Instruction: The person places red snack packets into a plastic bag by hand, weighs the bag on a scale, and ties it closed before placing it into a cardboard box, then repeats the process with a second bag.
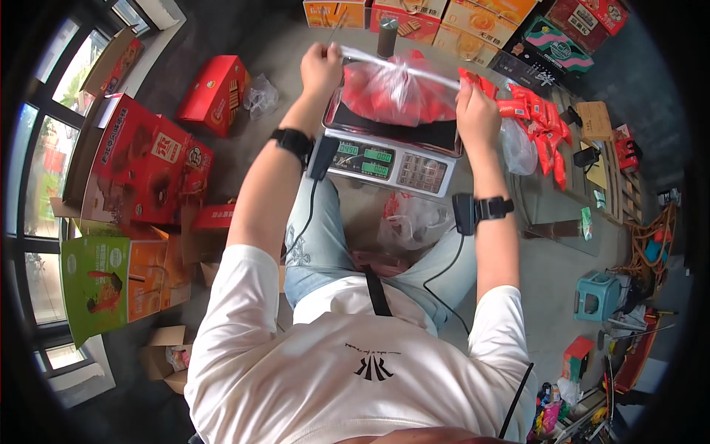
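Observation:
A clear plastic bag full of red packets (396, 92) rests on the dark platform of a digital scale (386, 166) with lit green displays. My left hand (322, 69) is closed on one stretched end of the bag's top, at the scale's upper left. At the upper right, my right hand (478, 112) grips the other end, so the plastic is drawn out between both hands. Loose red packets (543, 122) lie just right of my right hand, beside an empty-looking clear bag (519, 146).
Stacked cartons (473, 33) and a dark cylinder (387, 37) stand beyond the scale. Red boxes (214, 96) are at the left. Another plastic bag (416, 222) lies below the scale, between my legs. A blue stool (597, 295) stands at the right.

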